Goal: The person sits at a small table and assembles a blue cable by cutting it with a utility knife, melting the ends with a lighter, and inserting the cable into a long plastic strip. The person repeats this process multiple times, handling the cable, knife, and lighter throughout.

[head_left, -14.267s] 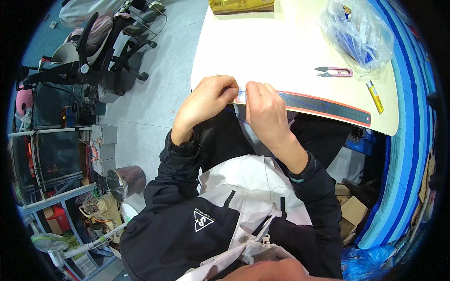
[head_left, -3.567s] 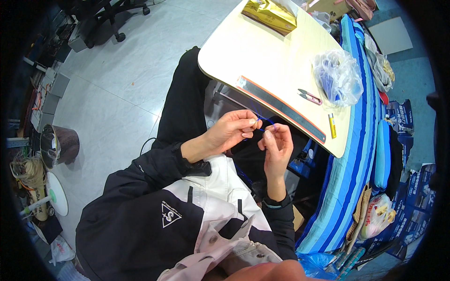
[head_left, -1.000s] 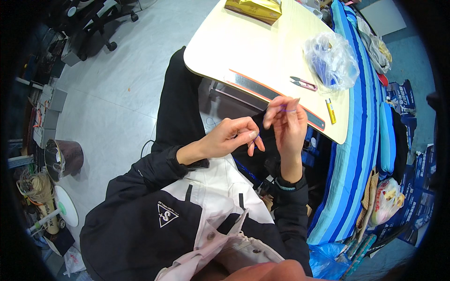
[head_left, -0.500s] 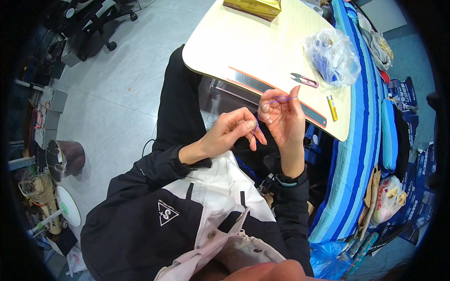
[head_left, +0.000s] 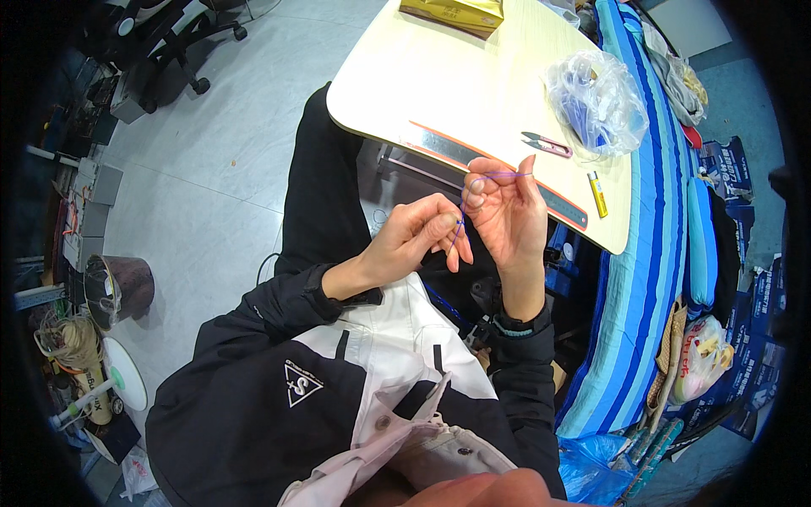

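Note:
A thin purple thread runs between my two hands, over the near edge of the table. My left hand pinches it between thumb and forefinger, with the other fingers curled below. A short end hangs past those fingertips. Palm turned up, my right hand has the thread looped round its fingers and stretched across to the raised thumb. A ruler with orange edges lies on the table just beyond my hands. Pink-handled thread snips and a small yellow tube lie farther right.
The pale table also bears a clear plastic bag with blue contents and a gold box. A blue striped cloth stretches along the right. At left stand an office chair and a dark bin.
My right hand has shifted slightly left, and its fingers and thumb have moved a little. The left hand stays nearly in place, still pinching the thread.

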Motion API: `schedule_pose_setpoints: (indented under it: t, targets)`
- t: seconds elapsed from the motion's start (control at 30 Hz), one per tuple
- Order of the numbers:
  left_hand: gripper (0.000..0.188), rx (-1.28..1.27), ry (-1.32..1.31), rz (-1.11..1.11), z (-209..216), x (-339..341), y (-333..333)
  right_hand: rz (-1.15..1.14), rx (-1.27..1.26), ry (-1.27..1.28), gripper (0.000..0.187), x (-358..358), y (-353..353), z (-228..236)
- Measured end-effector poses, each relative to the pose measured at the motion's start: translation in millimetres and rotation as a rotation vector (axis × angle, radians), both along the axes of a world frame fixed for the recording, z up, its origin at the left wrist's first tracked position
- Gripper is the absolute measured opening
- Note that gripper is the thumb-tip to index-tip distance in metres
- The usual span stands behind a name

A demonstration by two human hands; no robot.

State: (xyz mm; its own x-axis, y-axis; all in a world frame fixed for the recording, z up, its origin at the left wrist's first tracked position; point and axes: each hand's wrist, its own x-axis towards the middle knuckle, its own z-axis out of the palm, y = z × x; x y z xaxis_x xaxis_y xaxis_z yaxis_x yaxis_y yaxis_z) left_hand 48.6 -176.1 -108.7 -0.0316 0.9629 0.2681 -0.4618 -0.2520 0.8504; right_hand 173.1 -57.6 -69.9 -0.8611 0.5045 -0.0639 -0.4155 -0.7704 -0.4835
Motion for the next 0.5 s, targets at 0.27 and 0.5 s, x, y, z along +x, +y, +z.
schedule_pose_setpoints:
  t: [0.27,0.5]
  targets:
    - [0.019,-0.095,0.034,0.018,1,-4,0,-0.012,0.046,-0.013,0.072,1,-4,0]
    - [0.010,-0.075,-0.068,0.046,-9,-8,8,-0.182,0.337,-0.072,0.063,11,-9,0]
